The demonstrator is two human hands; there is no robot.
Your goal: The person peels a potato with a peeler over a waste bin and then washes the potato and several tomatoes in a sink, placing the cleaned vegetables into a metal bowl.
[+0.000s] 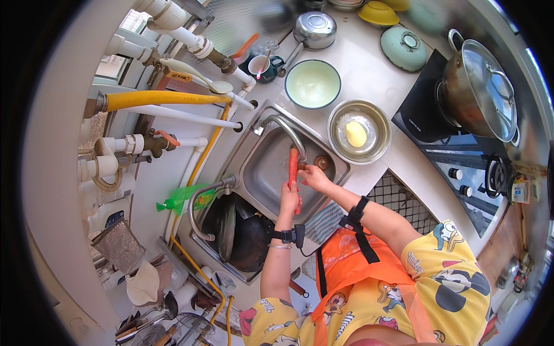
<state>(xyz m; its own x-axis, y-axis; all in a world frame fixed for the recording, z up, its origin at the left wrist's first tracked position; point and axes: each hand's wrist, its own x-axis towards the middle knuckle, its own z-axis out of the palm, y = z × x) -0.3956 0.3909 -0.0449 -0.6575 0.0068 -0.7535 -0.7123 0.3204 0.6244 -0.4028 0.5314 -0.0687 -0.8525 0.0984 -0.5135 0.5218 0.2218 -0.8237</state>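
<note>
My left hand [291, 197] is closed around the lower part of a carrot [293, 166], which stands out over the stainless steel sink basin [264, 173]. Beside the carrot, my right hand [314, 177] has its fingertips on a small brownish thing under the curved faucet [296, 140]; what it is cannot be told. The sink's drain [321, 162] lies just past those fingers. A steel bowl [337, 147] with a peeled, pale yellow potato [355, 134] in it stands on the counter at the basin's right. Behind that is a pale green enamel bowl [313, 84].
A second basin at lower left holds a dark wok [251, 238] under another faucet [194, 216]. A green bottle [188, 199] lies beside it. Pipes line the left wall. At right, a large lidded pot [482, 91] stands on a black cooker [426, 108]. A saucepan [315, 30] sits at the back.
</note>
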